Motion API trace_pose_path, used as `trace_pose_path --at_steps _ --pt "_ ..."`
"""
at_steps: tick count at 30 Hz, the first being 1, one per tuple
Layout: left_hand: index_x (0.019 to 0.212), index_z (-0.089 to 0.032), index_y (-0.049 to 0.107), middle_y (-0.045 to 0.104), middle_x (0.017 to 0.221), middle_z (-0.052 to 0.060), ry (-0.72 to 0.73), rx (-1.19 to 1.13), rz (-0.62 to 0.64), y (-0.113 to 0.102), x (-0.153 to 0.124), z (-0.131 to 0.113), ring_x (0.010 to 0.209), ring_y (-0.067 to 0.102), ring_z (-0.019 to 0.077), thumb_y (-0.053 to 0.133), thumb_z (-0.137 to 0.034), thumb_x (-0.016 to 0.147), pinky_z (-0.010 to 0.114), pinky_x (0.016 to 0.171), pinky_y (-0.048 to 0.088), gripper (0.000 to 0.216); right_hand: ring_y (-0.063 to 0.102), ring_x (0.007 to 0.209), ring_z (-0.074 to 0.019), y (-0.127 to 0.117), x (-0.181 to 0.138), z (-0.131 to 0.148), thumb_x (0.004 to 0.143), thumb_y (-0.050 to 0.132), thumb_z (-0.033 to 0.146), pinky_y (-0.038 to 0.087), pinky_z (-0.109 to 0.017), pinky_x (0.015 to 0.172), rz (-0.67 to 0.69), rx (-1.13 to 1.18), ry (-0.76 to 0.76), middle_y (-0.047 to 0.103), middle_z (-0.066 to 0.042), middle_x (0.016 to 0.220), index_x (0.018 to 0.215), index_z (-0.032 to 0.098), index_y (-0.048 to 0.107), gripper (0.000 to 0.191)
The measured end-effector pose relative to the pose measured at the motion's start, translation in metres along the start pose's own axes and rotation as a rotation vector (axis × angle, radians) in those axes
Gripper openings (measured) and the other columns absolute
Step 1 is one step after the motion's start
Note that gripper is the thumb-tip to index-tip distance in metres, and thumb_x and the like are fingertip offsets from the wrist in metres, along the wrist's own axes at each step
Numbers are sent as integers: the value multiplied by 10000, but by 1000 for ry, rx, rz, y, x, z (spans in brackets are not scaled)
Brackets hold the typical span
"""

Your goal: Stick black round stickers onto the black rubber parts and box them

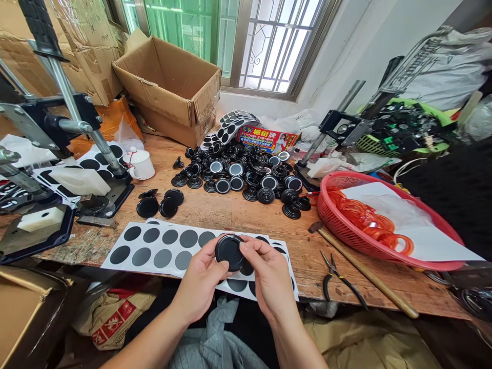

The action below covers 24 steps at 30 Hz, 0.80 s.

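Note:
Between both hands is a round black knob-like cap (pixel 229 252), its flat, rimmed face turned up toward me. My left hand (pixel 204 274) grips its left edge, thumb at the lower rim. On the right edge, my right hand (pixel 267 266) pinches it with the thumb near the top face. Under the hands lies a white sheet of round black stickers (pixel 161 251), partly covered by them. Farther back, a heap of similar black knobs (pixel 249 174) fills the middle of the table, some with silvery ringed faces. Several black caps (pixel 157 204) lie apart at the left.
Hand presses (pixel 103 138) stand left and right (pixel 338 125). At right are a red basket (pixel 326 205) with orange rings, a hammer (pixel 361 266) and pliers (pixel 338 279). A white lidded cup (pixel 141 164), an open carton (pixel 154 97) and a window are behind.

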<state>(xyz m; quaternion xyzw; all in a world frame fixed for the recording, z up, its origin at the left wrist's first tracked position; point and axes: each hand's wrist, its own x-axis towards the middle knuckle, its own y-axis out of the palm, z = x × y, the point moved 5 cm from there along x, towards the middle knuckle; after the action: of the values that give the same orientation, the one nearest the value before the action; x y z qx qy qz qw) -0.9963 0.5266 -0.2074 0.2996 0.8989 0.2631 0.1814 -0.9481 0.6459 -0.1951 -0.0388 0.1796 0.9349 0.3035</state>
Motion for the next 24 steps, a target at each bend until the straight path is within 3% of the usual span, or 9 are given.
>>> trace_pose_path --at_steps 8,13,17,20,24 --pt "1226 -224 610 661 1184 90 3 10 14 0 1 -4 1076 606 259 668 -201 775 331 842 526 455 586 1060 -244 -12 -4 17 884 569 393 421 -373 927 -4 -458 -323 684 -68 1078 803 246 754 250" --pt "1189 -230 633 655 1196 83 -4 7 12 -2 2 -5 1077 605 254 654 -174 783 329 836 533 411 552 1127 -248 -16 -10 21 880 583 312 399 -393 982 9 -730 -556 630 -75 1197 1111 294 703 261" --pt "1189 -235 640 649 1215 82 -18 -1 7 -2 2 -5 1093 601 259 651 -166 781 331 841 533 414 591 1017 -216 -15 -5 10 864 613 331 452 -356 903 116 -579 -376 655 -63 1114 1220 286 628 359" --pt "1190 -225 646 658 1193 89 -40 -47 6 -2 1 -4 1050 623 247 628 -185 808 337 842 529 385 609 887 -194 -11 1 3 808 677 365 475 -321 810 160 -395 -191 684 -49 990 1092 240 676 310" --pt "1208 -221 640 664 1169 91 -55 -23 32 -3 1 -3 959 642 217 591 -199 835 320 795 524 377 571 711 -150 -1 12 -1 759 708 412 453 -274 683 104 -281 -72 663 -10 772 815 192 650 235"
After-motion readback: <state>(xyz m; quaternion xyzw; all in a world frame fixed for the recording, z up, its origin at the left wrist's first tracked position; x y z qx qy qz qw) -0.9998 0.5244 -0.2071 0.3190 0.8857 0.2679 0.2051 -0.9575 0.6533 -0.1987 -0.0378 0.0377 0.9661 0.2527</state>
